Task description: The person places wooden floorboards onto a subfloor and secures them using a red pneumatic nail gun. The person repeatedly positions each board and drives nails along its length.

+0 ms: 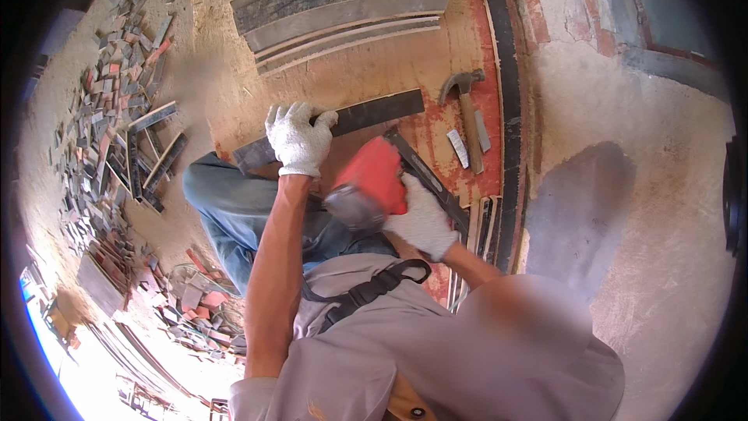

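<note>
From the head view, the only one, I look down on my two gloved hands, set apart, with a dark flat strip [382, 111] lying slantwise just beyond my bent leg [234, 195]. My left hand [300, 138] is on that strip, left of its middle, fingers over the far edge and thumb out to the right; I can't tell whether it grips or only presses. My right hand [425, 217] is wrapped round a red power tool [374, 175], blurred, with a long black bar [428, 175] slanting along it. I take it for a nailer, and its far end sits close to the strip's near side; whether they touch, I can't make out.

To the right, on the red-stained surface [489, 179], lies a hammer [469, 121] with two small pale pieces [458, 148] beside its handle. Beyond the strip is a stack of dark boards [343, 12]; offcuts [117, 101] are scattered on the left.

I'd judge this as the positioning step: steadying the strip while the tool is lined up. The next move calls for a firm left hand, the tool's nose squared to the wood, and fingers well out of its line.
</note>
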A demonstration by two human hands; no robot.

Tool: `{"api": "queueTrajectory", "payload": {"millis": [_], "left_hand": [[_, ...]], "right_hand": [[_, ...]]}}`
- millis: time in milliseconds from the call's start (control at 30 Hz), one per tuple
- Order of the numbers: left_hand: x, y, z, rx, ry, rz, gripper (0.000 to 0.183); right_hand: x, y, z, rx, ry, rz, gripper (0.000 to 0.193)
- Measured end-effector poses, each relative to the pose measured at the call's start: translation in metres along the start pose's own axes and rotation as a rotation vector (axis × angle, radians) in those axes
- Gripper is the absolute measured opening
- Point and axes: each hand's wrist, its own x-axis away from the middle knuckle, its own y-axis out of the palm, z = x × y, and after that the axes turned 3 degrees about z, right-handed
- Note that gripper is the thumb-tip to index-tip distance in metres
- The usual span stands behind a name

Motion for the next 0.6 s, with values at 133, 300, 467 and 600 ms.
{"api": "queueTrajectory", "payload": {"millis": [133,300,467,600], "left_hand": [[0.0,-0.004,0.001,-0.044,0.034,0.0,0.019],[-0.001,-0.005,0.001,-0.016,-0.004,-0.035,0.02],[0.0,-0.002,-0.003,-0.013,0.002,-0.013,0.022],[0.0,-0.003,-0.002,-0.016,-0.012,-0.037,0.021]], "right_hand": [[0.023,-0.084,-0.027,-0.189,0.136,0.023,0.041],[0.008,-0.137,-0.062,-0.432,0.327,0.05,0.019],[-0.022,-0.155,-0.031,-0.3,0.187,-0.047,0.021],[-0.031,-0.155,-0.033,-0.357,0.293,-0.058,0.024]]}}
